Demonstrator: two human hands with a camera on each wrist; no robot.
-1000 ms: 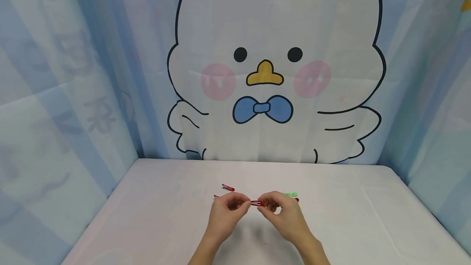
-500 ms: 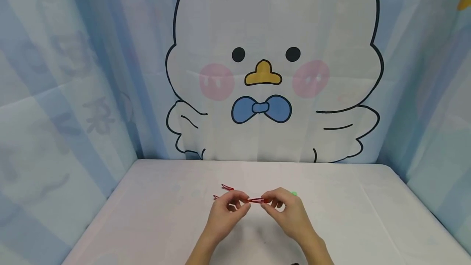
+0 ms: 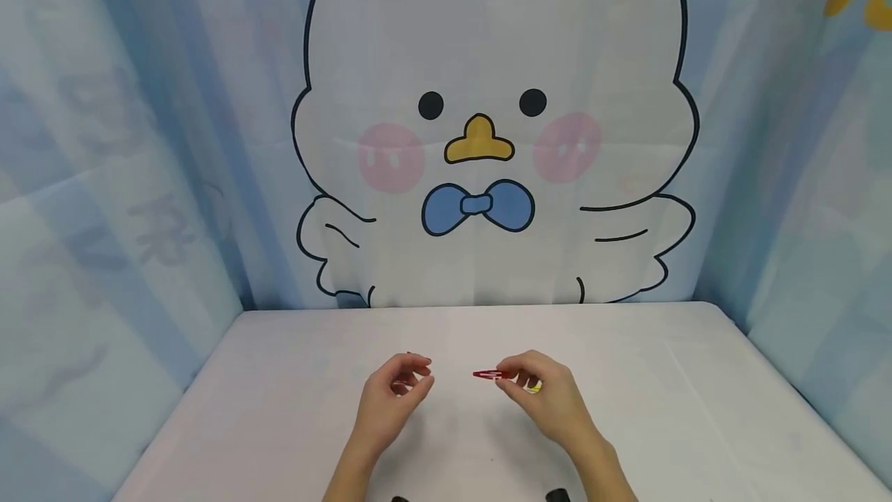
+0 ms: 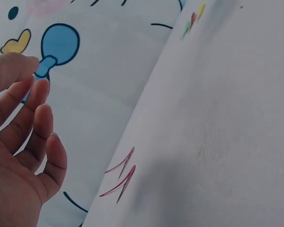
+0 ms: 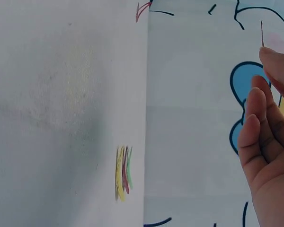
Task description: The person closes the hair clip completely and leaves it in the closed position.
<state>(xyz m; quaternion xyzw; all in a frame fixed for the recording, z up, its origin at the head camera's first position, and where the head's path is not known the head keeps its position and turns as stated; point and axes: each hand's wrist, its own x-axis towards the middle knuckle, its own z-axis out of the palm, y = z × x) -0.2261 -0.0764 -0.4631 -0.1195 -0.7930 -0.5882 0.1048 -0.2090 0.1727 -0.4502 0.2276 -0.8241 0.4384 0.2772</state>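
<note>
My right hand [image 3: 554, 397] pinches one end of a red snap hair clip [image 3: 485, 374] between thumb and fingertips, a little above the white table. The clip's free end points left, and edge-on it is a thin line in the right wrist view. My left hand [image 3: 389, 401] hovers to the left, apart from the clip, its fingers loosely bent around nothing. Two red hair clips with spread prongs, one of them the nearer clip [image 4: 133, 169], lie on the table in the left wrist view. A yellow clip [image 5: 120, 176], a dark red clip [image 5: 125, 171] and a green clip [image 5: 129, 165] lie side by side.
The white table [image 3: 662, 409] ends at a back edge against a blue and white curtain [image 3: 627, 254] printed with a cartoon bird. Similar cloth hangs at both sides. A small black object [image 3: 557, 495] shows at the bottom of the head view.
Both hands held the red clip between them before. My left hand has let go and moved left; my right hand keeps the clip. The head view has turned slightly right.
</note>
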